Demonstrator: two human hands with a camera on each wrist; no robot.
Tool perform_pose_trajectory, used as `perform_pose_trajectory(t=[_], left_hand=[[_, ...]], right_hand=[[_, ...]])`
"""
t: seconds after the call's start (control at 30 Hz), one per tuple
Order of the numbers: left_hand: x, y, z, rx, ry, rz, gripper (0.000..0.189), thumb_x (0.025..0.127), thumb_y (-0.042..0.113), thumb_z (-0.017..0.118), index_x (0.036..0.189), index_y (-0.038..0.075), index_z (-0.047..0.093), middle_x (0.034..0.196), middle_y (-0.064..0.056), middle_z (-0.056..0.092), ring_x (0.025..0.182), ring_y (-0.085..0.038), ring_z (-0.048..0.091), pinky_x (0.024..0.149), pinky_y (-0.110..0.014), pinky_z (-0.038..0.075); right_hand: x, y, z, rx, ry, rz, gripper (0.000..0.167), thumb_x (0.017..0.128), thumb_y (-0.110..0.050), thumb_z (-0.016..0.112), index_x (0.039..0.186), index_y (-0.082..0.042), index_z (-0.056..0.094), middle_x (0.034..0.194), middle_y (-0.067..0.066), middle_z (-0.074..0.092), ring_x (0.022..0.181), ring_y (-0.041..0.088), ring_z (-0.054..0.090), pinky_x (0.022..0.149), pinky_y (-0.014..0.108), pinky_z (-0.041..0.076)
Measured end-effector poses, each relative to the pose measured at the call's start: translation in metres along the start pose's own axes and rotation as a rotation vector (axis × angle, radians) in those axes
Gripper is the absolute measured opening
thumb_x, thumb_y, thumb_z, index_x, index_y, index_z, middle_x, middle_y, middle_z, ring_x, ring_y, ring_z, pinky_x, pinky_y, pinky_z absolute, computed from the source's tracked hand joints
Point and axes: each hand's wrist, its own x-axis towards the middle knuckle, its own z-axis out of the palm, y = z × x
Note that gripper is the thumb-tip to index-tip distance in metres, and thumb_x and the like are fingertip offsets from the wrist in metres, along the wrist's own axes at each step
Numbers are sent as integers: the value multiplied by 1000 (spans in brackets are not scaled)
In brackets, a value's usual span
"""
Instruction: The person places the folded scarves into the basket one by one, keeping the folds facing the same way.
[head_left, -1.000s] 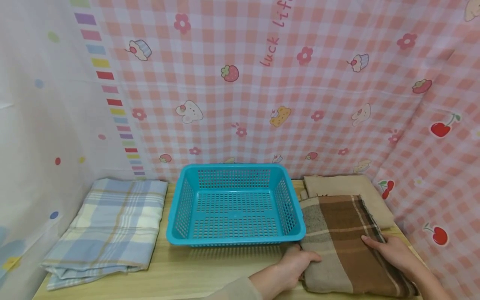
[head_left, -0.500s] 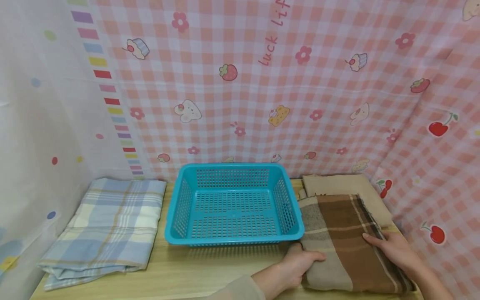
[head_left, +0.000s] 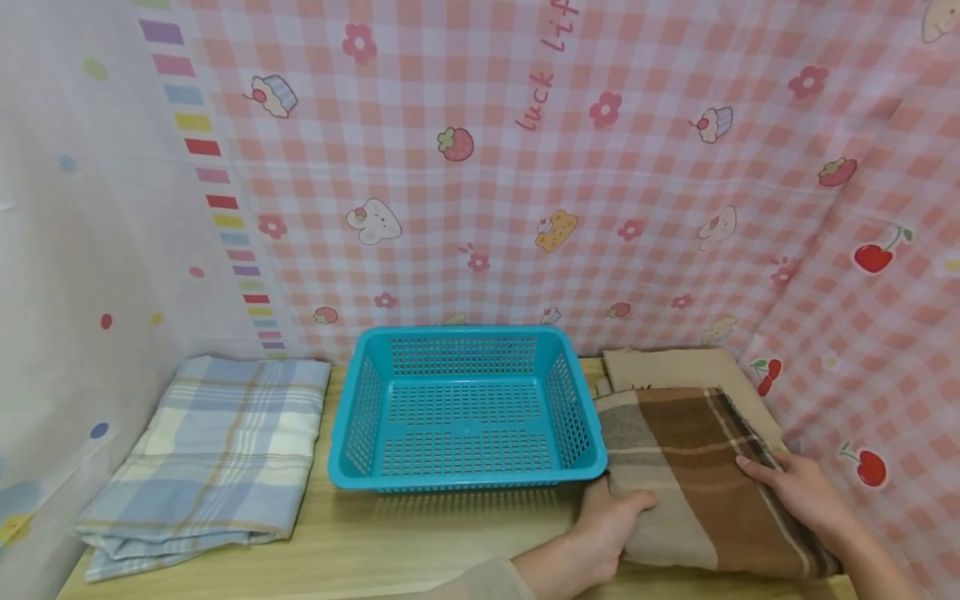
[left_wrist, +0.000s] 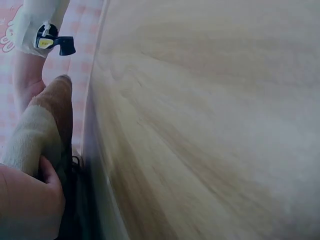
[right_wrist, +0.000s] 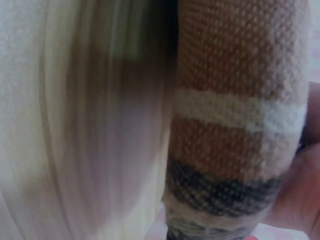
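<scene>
Pink check curtain (head_left: 465,200) stands behind everything; in front of it is the wood tabletop (head_left: 375,546). Blue-green basket (head_left: 465,481) sits approx. mid-tabletop, nothing in it, long axis L–R.

Blue plaid cloth (head_left: 217,458), folded, lies on its L side, w/ no hand near. Brown plaid cloth (head_left: 690,483), also folded, is on the R side, btwn the two hands. Its lengthwise run looks to go far-L to nr-R, so approx. crosswise to the basket's; foreshortening makes the exact ratio hard to judge. Its L edge is just beside the basket's R wall; can't tell if they touch. Beige cloth (head_left: 675,367) is behind it, partly covered in view.

L hand (head_left: 607,521) has its grip closed on the brown cloth's L edge, just below the basket's nr-R corner, so it's the nearer hand to the basket. R hand (head_left: 802,500) has its grip closed on the opp. edge, w/ the cloth's full width btwn it & the basket.

Smallest: L thumb (head_left: 640,501) & R thumb (head_left: 753,469) both lie on top, pointing inward; fingers mostly hidden, prob. underneath. Can't tell if the cloth is fully clear of the wood.
</scene>
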Motion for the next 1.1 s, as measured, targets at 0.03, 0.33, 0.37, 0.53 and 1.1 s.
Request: perform_pose_trajectory(t=[0.03, 0.33, 0.37, 0.53, 1.1], left_hand=[[0, 0, 1, -4, 6, 2, 43, 78, -2, 75, 119, 6, 62, 109, -1, 66, 103, -20, 61, 98, -39, 50], [-3, 11, 9, -58, 5, -53, 47, 80, -1, 72, 125, 6, 60, 117, -3, 64, 112, -25, 58, 103, -45, 46], [-4, 13, 10, -56, 0, -58, 46, 80, -1, 72, 125, 7, 60, 116, -3, 64, 111, -25, 58, 102, -44, 46], [-9, 20, 15, -44, -13, -56, 44, 80, -3, 72, 121, 7, 61, 114, -3, 62, 109, -24, 56, 99, -42, 46], [-12, 54, 21, -27, -123, -38, 26, 84, -5, 73, 105, 9, 67, 95, -2, 69, 86, -19, 65, 79, -33, 55]], right_hand=[[0, 0, -1, -35, 0, -11, 62, 107, -48, 56, 130, 11, 62, 104, 20, 73, 90, 28, 70, 75, 38, 57], [-2, -5, -14, -167, 25, -38, 81, 107, -54, 50, 148, 16, 45, 122, 29, 66, 97, 25, 64, 77, 36, 52], [-3, -5, -15, -147, 20, -36, 81, 108, -54, 51, 148, 16, 43, 120, 28, 67, 96, 25, 65, 77, 35, 53], [-9, -7, -18, -23, 35, -8, 72, 107, -51, 55, 140, 13, 53, 96, 12, 75, 79, 23, 71, 68, 36, 58], [-25, -27, -39, -19, 71, -14, 84, 107, -56, 51, 150, 14, 41, 107, 17, 72, 78, 20, 70, 67, 36, 59]])
